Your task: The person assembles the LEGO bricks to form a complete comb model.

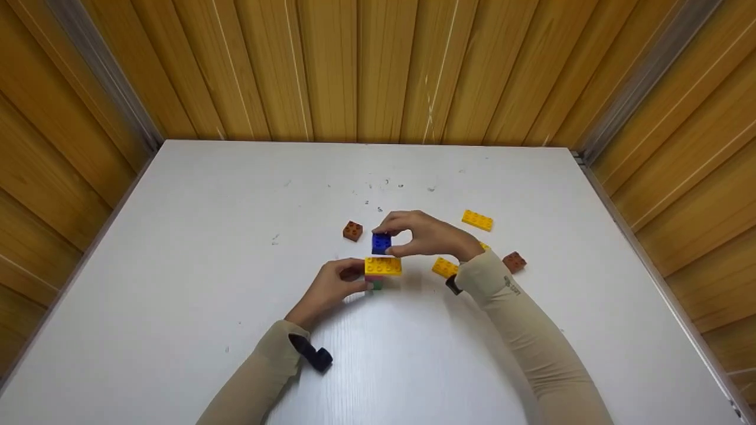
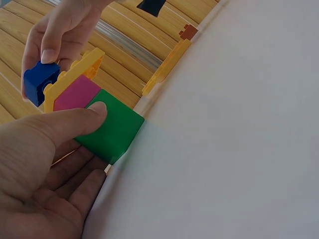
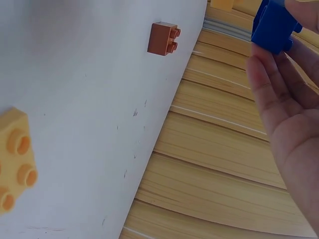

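Between the thumb and fingers of my right hand (image 1: 425,233) a blue brick (image 1: 381,243) is pinched just above a small stack. The stack has a green brick (image 2: 117,124) at the bottom, a magenta brick (image 2: 77,94) in the middle and a longer yellow brick (image 1: 383,267) on top. My left hand (image 1: 333,286) grips this stack low down from the left, its thumb on the green brick in the left wrist view. Whether the blue brick touches the yellow studs, I cannot tell.
On the white table (image 1: 177,265), a brown brick (image 1: 352,231) lies beyond the stack. To the right are a yellow brick (image 1: 477,220), another yellow brick (image 1: 445,267) partly behind my right wrist, and a second brown brick (image 1: 514,262). Wood-look walls (image 1: 384,71) enclose the table.
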`<state>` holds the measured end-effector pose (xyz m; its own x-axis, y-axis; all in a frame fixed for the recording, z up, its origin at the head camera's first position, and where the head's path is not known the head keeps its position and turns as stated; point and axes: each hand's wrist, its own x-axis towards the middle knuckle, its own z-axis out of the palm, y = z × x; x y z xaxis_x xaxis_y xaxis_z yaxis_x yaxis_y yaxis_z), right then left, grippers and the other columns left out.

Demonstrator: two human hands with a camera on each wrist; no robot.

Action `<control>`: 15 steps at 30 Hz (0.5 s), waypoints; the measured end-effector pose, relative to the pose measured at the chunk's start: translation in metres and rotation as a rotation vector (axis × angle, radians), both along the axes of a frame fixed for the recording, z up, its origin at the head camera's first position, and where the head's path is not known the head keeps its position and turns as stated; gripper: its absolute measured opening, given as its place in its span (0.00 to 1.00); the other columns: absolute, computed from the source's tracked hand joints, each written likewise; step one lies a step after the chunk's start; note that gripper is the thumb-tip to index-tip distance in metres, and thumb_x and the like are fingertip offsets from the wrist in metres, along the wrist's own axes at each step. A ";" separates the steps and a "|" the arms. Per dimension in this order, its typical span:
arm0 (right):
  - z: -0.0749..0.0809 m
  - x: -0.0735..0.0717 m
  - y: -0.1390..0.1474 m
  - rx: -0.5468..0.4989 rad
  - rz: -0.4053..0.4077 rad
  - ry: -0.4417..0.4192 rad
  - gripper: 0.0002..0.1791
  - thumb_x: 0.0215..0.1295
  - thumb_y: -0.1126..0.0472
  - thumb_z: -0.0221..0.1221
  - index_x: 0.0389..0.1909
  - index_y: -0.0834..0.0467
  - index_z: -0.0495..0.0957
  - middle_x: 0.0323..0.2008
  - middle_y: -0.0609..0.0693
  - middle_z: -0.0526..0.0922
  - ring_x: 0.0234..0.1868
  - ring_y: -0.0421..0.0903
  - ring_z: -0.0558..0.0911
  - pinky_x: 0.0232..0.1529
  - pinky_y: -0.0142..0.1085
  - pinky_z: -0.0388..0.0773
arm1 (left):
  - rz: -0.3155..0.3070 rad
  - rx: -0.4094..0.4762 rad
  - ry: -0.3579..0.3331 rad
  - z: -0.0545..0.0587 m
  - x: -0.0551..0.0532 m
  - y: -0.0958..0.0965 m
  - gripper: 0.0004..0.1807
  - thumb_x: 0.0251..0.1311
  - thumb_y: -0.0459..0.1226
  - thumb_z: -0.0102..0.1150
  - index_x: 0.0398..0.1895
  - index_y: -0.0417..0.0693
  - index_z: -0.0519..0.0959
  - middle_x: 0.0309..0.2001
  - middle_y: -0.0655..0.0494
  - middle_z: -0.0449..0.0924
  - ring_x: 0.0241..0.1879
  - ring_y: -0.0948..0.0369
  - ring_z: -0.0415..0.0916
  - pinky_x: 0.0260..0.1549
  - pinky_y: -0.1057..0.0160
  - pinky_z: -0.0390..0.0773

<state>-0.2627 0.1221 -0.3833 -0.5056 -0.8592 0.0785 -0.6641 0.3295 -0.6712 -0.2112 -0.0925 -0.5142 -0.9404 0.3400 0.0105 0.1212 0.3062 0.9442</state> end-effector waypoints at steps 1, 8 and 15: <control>0.002 0.002 -0.001 0.005 0.008 0.000 0.19 0.56 0.69 0.59 0.50 0.67 0.74 0.44 0.59 0.76 0.47 0.54 0.76 0.52 0.47 0.72 | -0.001 0.004 0.005 0.000 0.000 0.000 0.22 0.49 0.38 0.65 0.50 0.46 0.76 0.47 0.54 0.78 0.47 0.61 0.75 0.49 0.64 0.74; -0.016 -0.005 0.001 0.052 0.013 -0.004 0.22 0.57 0.63 0.60 0.54 0.61 0.73 0.47 0.53 0.75 0.48 0.48 0.76 0.52 0.43 0.73 | -0.004 0.015 0.012 0.000 0.000 0.000 0.22 0.48 0.39 0.66 0.50 0.46 0.77 0.45 0.52 0.79 0.46 0.59 0.76 0.48 0.61 0.74; -0.022 -0.009 0.002 0.074 0.049 0.004 0.22 0.57 0.56 0.61 0.54 0.56 0.74 0.45 0.45 0.76 0.47 0.39 0.76 0.50 0.33 0.74 | 0.001 0.001 0.007 0.000 -0.001 0.000 0.22 0.48 0.40 0.66 0.49 0.47 0.77 0.44 0.55 0.79 0.45 0.61 0.76 0.48 0.64 0.74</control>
